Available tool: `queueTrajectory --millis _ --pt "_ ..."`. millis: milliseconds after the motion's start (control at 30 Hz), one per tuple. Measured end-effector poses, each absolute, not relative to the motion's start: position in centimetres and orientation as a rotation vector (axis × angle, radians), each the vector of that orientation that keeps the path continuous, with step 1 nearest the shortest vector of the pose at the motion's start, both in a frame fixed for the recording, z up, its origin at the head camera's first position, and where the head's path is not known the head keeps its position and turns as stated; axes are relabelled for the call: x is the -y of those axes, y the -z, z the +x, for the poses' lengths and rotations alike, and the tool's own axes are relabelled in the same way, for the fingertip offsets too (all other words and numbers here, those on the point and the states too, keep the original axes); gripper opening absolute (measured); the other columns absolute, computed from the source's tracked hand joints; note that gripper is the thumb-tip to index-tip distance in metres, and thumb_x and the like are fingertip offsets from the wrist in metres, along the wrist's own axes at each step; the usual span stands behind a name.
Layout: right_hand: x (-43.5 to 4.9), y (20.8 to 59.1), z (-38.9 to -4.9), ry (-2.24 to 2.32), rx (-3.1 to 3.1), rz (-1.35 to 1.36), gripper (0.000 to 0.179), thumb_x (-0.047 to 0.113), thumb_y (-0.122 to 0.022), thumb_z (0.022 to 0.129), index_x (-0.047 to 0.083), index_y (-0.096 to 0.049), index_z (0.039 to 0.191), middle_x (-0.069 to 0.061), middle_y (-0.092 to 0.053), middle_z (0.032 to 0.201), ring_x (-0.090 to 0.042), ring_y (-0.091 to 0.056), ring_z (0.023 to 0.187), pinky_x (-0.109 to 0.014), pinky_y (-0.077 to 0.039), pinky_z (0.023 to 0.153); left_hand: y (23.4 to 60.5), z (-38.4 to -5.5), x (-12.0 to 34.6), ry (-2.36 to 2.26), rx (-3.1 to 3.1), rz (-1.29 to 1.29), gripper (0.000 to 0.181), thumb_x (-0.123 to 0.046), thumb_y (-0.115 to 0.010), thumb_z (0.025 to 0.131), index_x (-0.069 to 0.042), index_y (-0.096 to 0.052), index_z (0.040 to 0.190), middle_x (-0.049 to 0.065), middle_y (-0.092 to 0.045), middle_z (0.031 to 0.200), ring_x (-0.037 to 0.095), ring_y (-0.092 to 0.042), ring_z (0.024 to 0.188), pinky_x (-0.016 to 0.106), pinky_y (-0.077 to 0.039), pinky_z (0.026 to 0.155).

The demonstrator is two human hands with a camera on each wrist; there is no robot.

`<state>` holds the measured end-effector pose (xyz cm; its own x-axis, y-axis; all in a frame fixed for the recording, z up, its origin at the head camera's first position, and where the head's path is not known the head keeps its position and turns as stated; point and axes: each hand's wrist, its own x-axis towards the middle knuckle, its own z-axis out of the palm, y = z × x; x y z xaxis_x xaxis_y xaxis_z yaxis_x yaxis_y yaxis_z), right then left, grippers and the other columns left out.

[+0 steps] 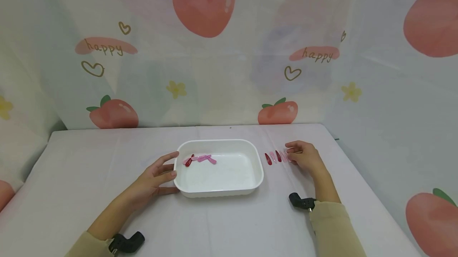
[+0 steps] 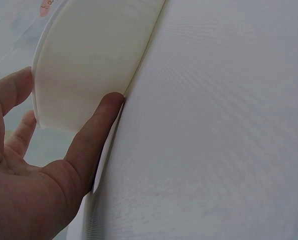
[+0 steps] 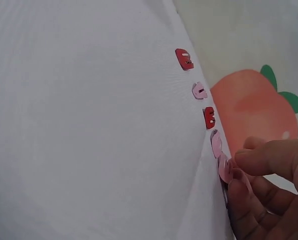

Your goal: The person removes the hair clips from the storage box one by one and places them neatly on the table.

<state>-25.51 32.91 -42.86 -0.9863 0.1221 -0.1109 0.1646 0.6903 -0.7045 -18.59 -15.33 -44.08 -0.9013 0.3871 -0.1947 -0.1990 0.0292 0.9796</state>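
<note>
My left hand (image 1: 152, 179) rests against the left end of a white tray (image 1: 222, 194), its fingers spread and fairly straight along the rim and outer wall. In the left wrist view, a fingertip of the left hand (image 2: 34, 195) touches the wall low down near the table. Inside the tray lie several pink hair clips (image 1: 204, 158) and a dark red hair clip (image 1: 188, 162). Right of the tray, my right hand (image 1: 305, 156) pinches a pink hair clip (image 3: 243, 178) at the end of a row. This row holds red hair clips (image 3: 209, 118) and pink hair clips (image 3: 217, 143).
A white cloth covers the table (image 1: 222, 225). Behind it hangs a curtain (image 1: 222, 70) printed with peaches, flowers and hearts. Black wrist mounts (image 1: 127, 242) are strapped at both sleeves. The table's right edge runs beyond the right hand.
</note>
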Motion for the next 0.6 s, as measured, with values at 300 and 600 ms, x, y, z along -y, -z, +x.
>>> queueTrajectory --millis 300,600 --pt "-32.1 41.4 -25.5 1.233 -2.841 0.169 0.035 0.014 -0.058 0.099 0.007 -0.060 0.134 -0.017 -0.063 0.120 -0.028 -0.060 0.099 -0.025 -0.057 0.077 43.9 -18.4 15.4 -1.929 -1.913 0.206 0.063 -0.017 -0.060 0.101 -0.026 -0.029 0.156 0.022 -0.031 0.155 0.040 -0.049 0.132 0.051 -0.056 0.093" --pt "-27.9 39.1 -24.9 1.571 -2.669 -0.087 0.036 0.020 -0.063 0.098 0.005 -0.061 0.131 -0.017 -0.063 0.121 -0.028 -0.061 0.102 -0.035 -0.059 0.084 44.1 -18.7 15.4 -1.937 -1.892 0.213 0.063 -0.017 -0.060 0.101 -0.025 -0.029 0.156 0.022 -0.031 0.155 0.040 -0.049 0.132 0.051 -0.056 0.093"
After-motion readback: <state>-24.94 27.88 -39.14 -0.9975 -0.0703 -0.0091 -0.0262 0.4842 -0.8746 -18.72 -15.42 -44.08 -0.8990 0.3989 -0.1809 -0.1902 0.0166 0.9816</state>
